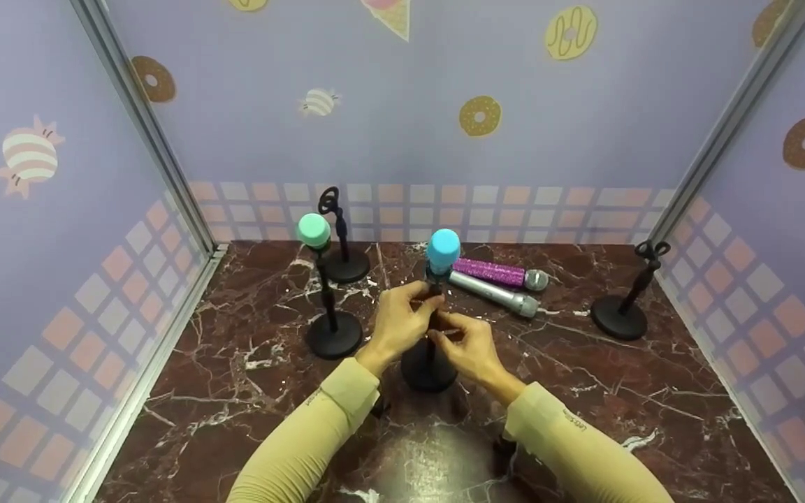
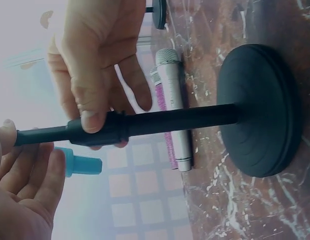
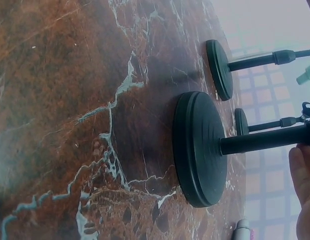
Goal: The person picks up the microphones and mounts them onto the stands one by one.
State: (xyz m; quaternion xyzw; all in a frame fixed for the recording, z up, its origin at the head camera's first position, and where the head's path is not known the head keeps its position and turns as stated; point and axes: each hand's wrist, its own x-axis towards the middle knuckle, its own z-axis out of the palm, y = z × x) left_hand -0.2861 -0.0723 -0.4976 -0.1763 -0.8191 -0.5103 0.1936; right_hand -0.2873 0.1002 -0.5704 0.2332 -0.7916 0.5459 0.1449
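Observation:
In front of me stands a black desktop microphone stand (image 1: pixel 430 370) with a round base, holding a blue-headed microphone (image 1: pixel 444 248) at its top. My left hand (image 1: pixel 402 321) pinches the thin upper rod just under the microphone. Lower down, my right hand (image 1: pixel 469 346) grips the thick collar (image 2: pixel 97 130) of the stand between thumb and fingers. The left wrist view shows the round base (image 2: pixel 260 110) resting on the marble tabletop. Only the fingers (image 3: pixel 302 170) of the right hand show at the edge of the right wrist view.
Left of the hands stands another stand (image 1: pixel 332 335) carrying a green-headed microphone (image 1: pixel 314 230). Stands with bare clips are behind it (image 1: pixel 346 265) and at the far right (image 1: pixel 619 318). Purple (image 1: pixel 493 272) and silver (image 1: pixel 493 293) microphones lie behind the hands. Patterned walls enclose the tabletop.

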